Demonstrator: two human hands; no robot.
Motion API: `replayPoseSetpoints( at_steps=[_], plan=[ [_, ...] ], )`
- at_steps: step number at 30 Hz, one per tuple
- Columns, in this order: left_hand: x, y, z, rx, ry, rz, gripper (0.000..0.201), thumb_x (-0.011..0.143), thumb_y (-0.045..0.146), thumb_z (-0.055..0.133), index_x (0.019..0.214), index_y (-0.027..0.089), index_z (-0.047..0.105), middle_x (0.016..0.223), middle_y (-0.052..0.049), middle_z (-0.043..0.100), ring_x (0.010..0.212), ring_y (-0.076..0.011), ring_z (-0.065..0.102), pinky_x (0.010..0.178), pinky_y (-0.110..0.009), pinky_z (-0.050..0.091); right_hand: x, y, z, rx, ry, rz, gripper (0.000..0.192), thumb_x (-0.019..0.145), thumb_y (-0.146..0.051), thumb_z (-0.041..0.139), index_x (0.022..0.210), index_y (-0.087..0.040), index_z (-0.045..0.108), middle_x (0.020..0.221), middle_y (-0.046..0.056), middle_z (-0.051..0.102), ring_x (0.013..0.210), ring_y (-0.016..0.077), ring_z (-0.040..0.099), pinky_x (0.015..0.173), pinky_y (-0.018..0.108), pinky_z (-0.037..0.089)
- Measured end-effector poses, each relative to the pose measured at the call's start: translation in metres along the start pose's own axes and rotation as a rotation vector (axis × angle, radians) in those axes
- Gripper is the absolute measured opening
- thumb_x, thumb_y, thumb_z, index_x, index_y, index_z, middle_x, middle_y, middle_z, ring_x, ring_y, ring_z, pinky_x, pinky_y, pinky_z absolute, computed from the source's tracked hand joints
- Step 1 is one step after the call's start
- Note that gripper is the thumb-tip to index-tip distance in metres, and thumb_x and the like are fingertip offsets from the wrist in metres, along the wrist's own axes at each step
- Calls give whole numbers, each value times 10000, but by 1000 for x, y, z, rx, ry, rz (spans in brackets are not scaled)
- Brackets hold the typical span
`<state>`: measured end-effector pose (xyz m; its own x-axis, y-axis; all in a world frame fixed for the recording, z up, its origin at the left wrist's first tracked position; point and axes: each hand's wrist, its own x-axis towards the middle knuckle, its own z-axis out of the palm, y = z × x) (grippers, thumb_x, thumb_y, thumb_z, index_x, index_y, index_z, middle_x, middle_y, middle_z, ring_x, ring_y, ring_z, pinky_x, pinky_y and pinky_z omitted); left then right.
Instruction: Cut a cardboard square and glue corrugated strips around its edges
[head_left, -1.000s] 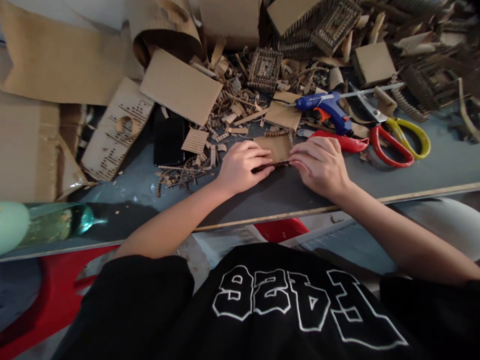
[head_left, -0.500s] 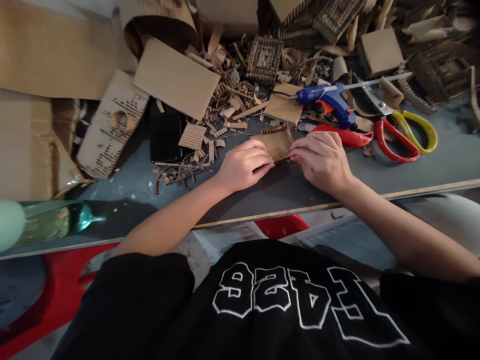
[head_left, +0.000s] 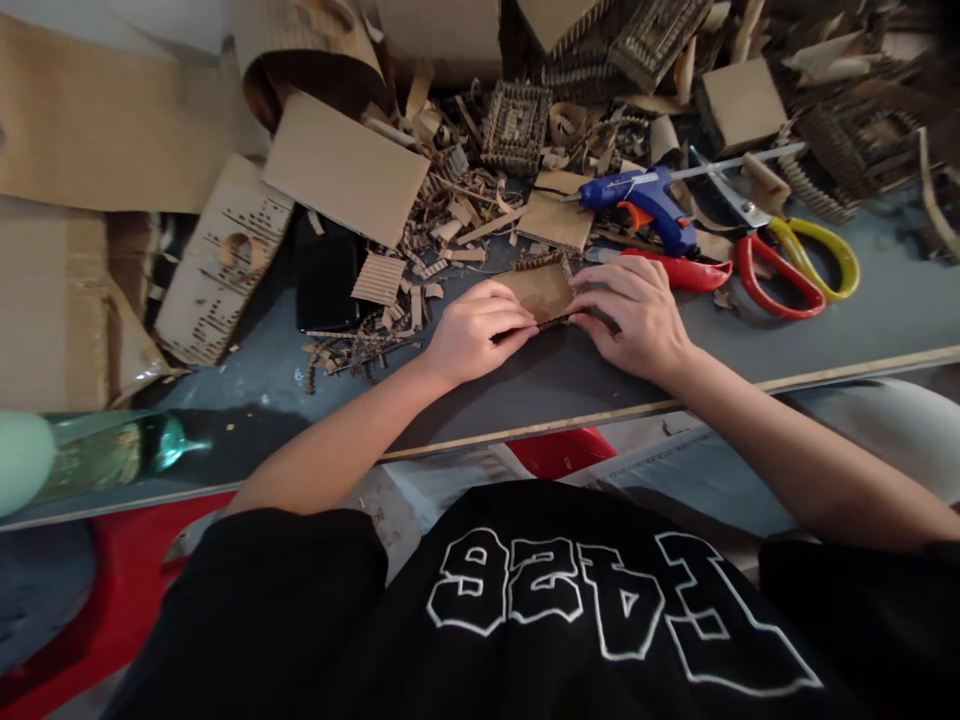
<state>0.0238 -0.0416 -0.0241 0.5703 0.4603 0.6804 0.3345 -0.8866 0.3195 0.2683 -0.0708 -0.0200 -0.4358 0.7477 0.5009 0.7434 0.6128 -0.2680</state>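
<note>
Between my hands, near the table's front edge, lies a small cardboard piece (head_left: 541, 290) with strips of corrugated cardboard standing along its edges. My left hand (head_left: 480, 335) is closed on its left side, thumb and fingers at the near left corner. At the right side my right hand (head_left: 634, 315) pinches the corrugated edge, its fingers bent. Just beyond my right hand lies a red-handled utility knife (head_left: 694, 273). A blue glue gun (head_left: 645, 200) rests behind the knife, close to a flat cardboard square (head_left: 556, 215).
Scissors (head_left: 799, 265) with red and yellow handles lie to the right. Cardboard scraps (head_left: 457, 215) heap up behind my hands. A black phone-like object (head_left: 328, 275), a perforated wooden block (head_left: 225, 260) and a green bottle (head_left: 112, 455) are on the left.
The camera view has shifted slightly, so the table things sit a little further left. My right hand's fingers have moved slightly along the cardboard piece's right edge.
</note>
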Motion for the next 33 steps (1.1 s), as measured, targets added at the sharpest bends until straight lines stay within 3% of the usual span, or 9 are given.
replayPoseSetpoints(
  at_steps=[11, 17, 22, 28, 33],
  plan=[
    [-2, 1, 0, 44, -32, -15, 118, 911, 246, 698, 899, 150, 766, 868, -37, 796, 867, -183, 712, 817, -330, 625, -1, -1, 1, -30, 75, -62, 162, 955, -271, 611, 909, -222, 758, 1141, 36, 735, 1076, 220, 614, 915, 395, 460],
    [-3, 0, 1, 41, -50, -30, 192, 930, 320, 673, 880, 156, 758, 866, -35, 789, 885, -198, 708, 801, -319, 610, 1, -2, -1, -23, 40, -53, 205, 986, -299, 561, 926, -217, 739, 1086, 39, 747, 1042, 215, 650, 919, 404, 504],
    [0, 2, -3, 7, 15, -51, 232, 952, 356, 635, 875, 161, 736, 849, -41, 779, 908, -195, 683, 826, -328, 591, 4, -4, -6, 22, -41, -83, 245, 1023, -275, 467, 995, -246, 708, 1120, 52, 745, 1027, 204, 664, 962, 415, 529],
    [9, 1, -25, 83, 214, -51, 156, 984, 246, 554, 960, 182, 694, 944, -29, 778, 956, -179, 673, 915, -372, 568, 10, -5, -9, 92, -75, -177, 243, 1013, -340, 502, 932, -239, 708, 1201, 43, 702, 1105, 212, 621, 987, 410, 513],
    [10, -6, -46, 136, 200, -150, 236, 1036, 307, 453, 1035, 218, 671, 1031, -27, 757, 1021, -190, 677, 1027, -447, 508, 45, 5, -19, 47, -102, -178, 303, 1008, -395, 487, 932, -256, 746, 1389, 40, 581, 1299, 263, 513, 1097, 506, 419]
  ],
)
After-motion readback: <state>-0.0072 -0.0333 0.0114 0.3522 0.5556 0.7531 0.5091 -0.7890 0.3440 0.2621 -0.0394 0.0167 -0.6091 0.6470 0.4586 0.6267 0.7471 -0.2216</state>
